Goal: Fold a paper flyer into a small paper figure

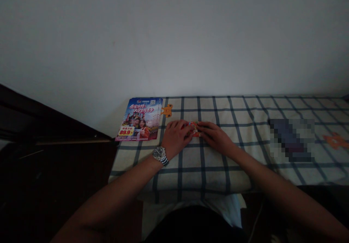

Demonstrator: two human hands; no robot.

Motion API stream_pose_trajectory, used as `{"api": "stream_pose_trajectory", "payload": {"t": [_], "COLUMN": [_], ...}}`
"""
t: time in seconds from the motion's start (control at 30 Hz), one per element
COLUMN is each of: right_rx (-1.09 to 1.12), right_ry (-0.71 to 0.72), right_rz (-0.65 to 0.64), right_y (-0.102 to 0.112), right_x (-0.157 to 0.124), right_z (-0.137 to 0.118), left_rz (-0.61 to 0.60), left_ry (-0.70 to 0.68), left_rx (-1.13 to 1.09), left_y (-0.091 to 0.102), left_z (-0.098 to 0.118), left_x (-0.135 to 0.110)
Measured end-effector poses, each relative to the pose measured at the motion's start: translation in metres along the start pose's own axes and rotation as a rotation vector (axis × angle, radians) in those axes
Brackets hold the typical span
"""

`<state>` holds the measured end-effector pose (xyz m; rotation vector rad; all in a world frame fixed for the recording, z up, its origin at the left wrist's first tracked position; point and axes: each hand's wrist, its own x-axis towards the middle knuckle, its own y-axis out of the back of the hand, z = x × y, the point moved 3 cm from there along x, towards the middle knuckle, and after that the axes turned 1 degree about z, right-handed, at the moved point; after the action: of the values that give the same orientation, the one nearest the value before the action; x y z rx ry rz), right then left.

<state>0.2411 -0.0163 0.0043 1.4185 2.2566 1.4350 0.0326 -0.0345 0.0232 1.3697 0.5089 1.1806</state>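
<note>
A small folded piece of red and orange printed paper (pixel 194 128) lies on the checked bedsheet (pixel 212 170), pinched between my two hands. My left hand (pixel 176 137) presses it from the left, with a steel wristwatch (pixel 159 154) on that wrist. My right hand (pixel 215 137) holds its other end, fingertips meeting the paper from the right. The fingers hide much of the paper. A glossy travel flyer (pixel 139 119) with a yellow 89.9 price label lies just left of my left hand.
A white wall (pixel 174 39) rises behind the bed's far edge. A dark wooden bed frame (pixel 54 126) runs along the left. A pixelated, unreadable dark object (pixel 291 140) lies on the sheet to the right. Orange cartoon shapes (pixel 167 110) decorate the sheet.
</note>
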Motion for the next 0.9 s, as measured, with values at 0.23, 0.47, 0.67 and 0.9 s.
{"api": "stream_pose_trajectory", "payload": {"t": [0.23,0.47,0.67,0.9], "right_rx": [-0.047,-0.019,0.001,0.014], "right_ry": [0.002,0.012,0.013,0.008], "right_rz": [0.005,-0.05,-0.076,-0.112], "right_y": [0.0004,0.004,0.0046,0.0076], "right_x": [0.002,0.0023,0.0,-0.0021], "right_z": [-0.0014,-0.0016,0.0007,0.0027], "left_rz": [0.0,-0.007,-0.01,0.003], "left_ry": [-0.003,0.004,0.002,0.007], "left_rx": [-0.017,-0.005,-0.005,-0.014], "left_y": [0.001,0.0019,0.0002,0.0008], "left_z": [-0.0002,0.0002,-0.0003,0.0005], "left_x": [0.0,-0.0003,0.0001,0.0002]}}
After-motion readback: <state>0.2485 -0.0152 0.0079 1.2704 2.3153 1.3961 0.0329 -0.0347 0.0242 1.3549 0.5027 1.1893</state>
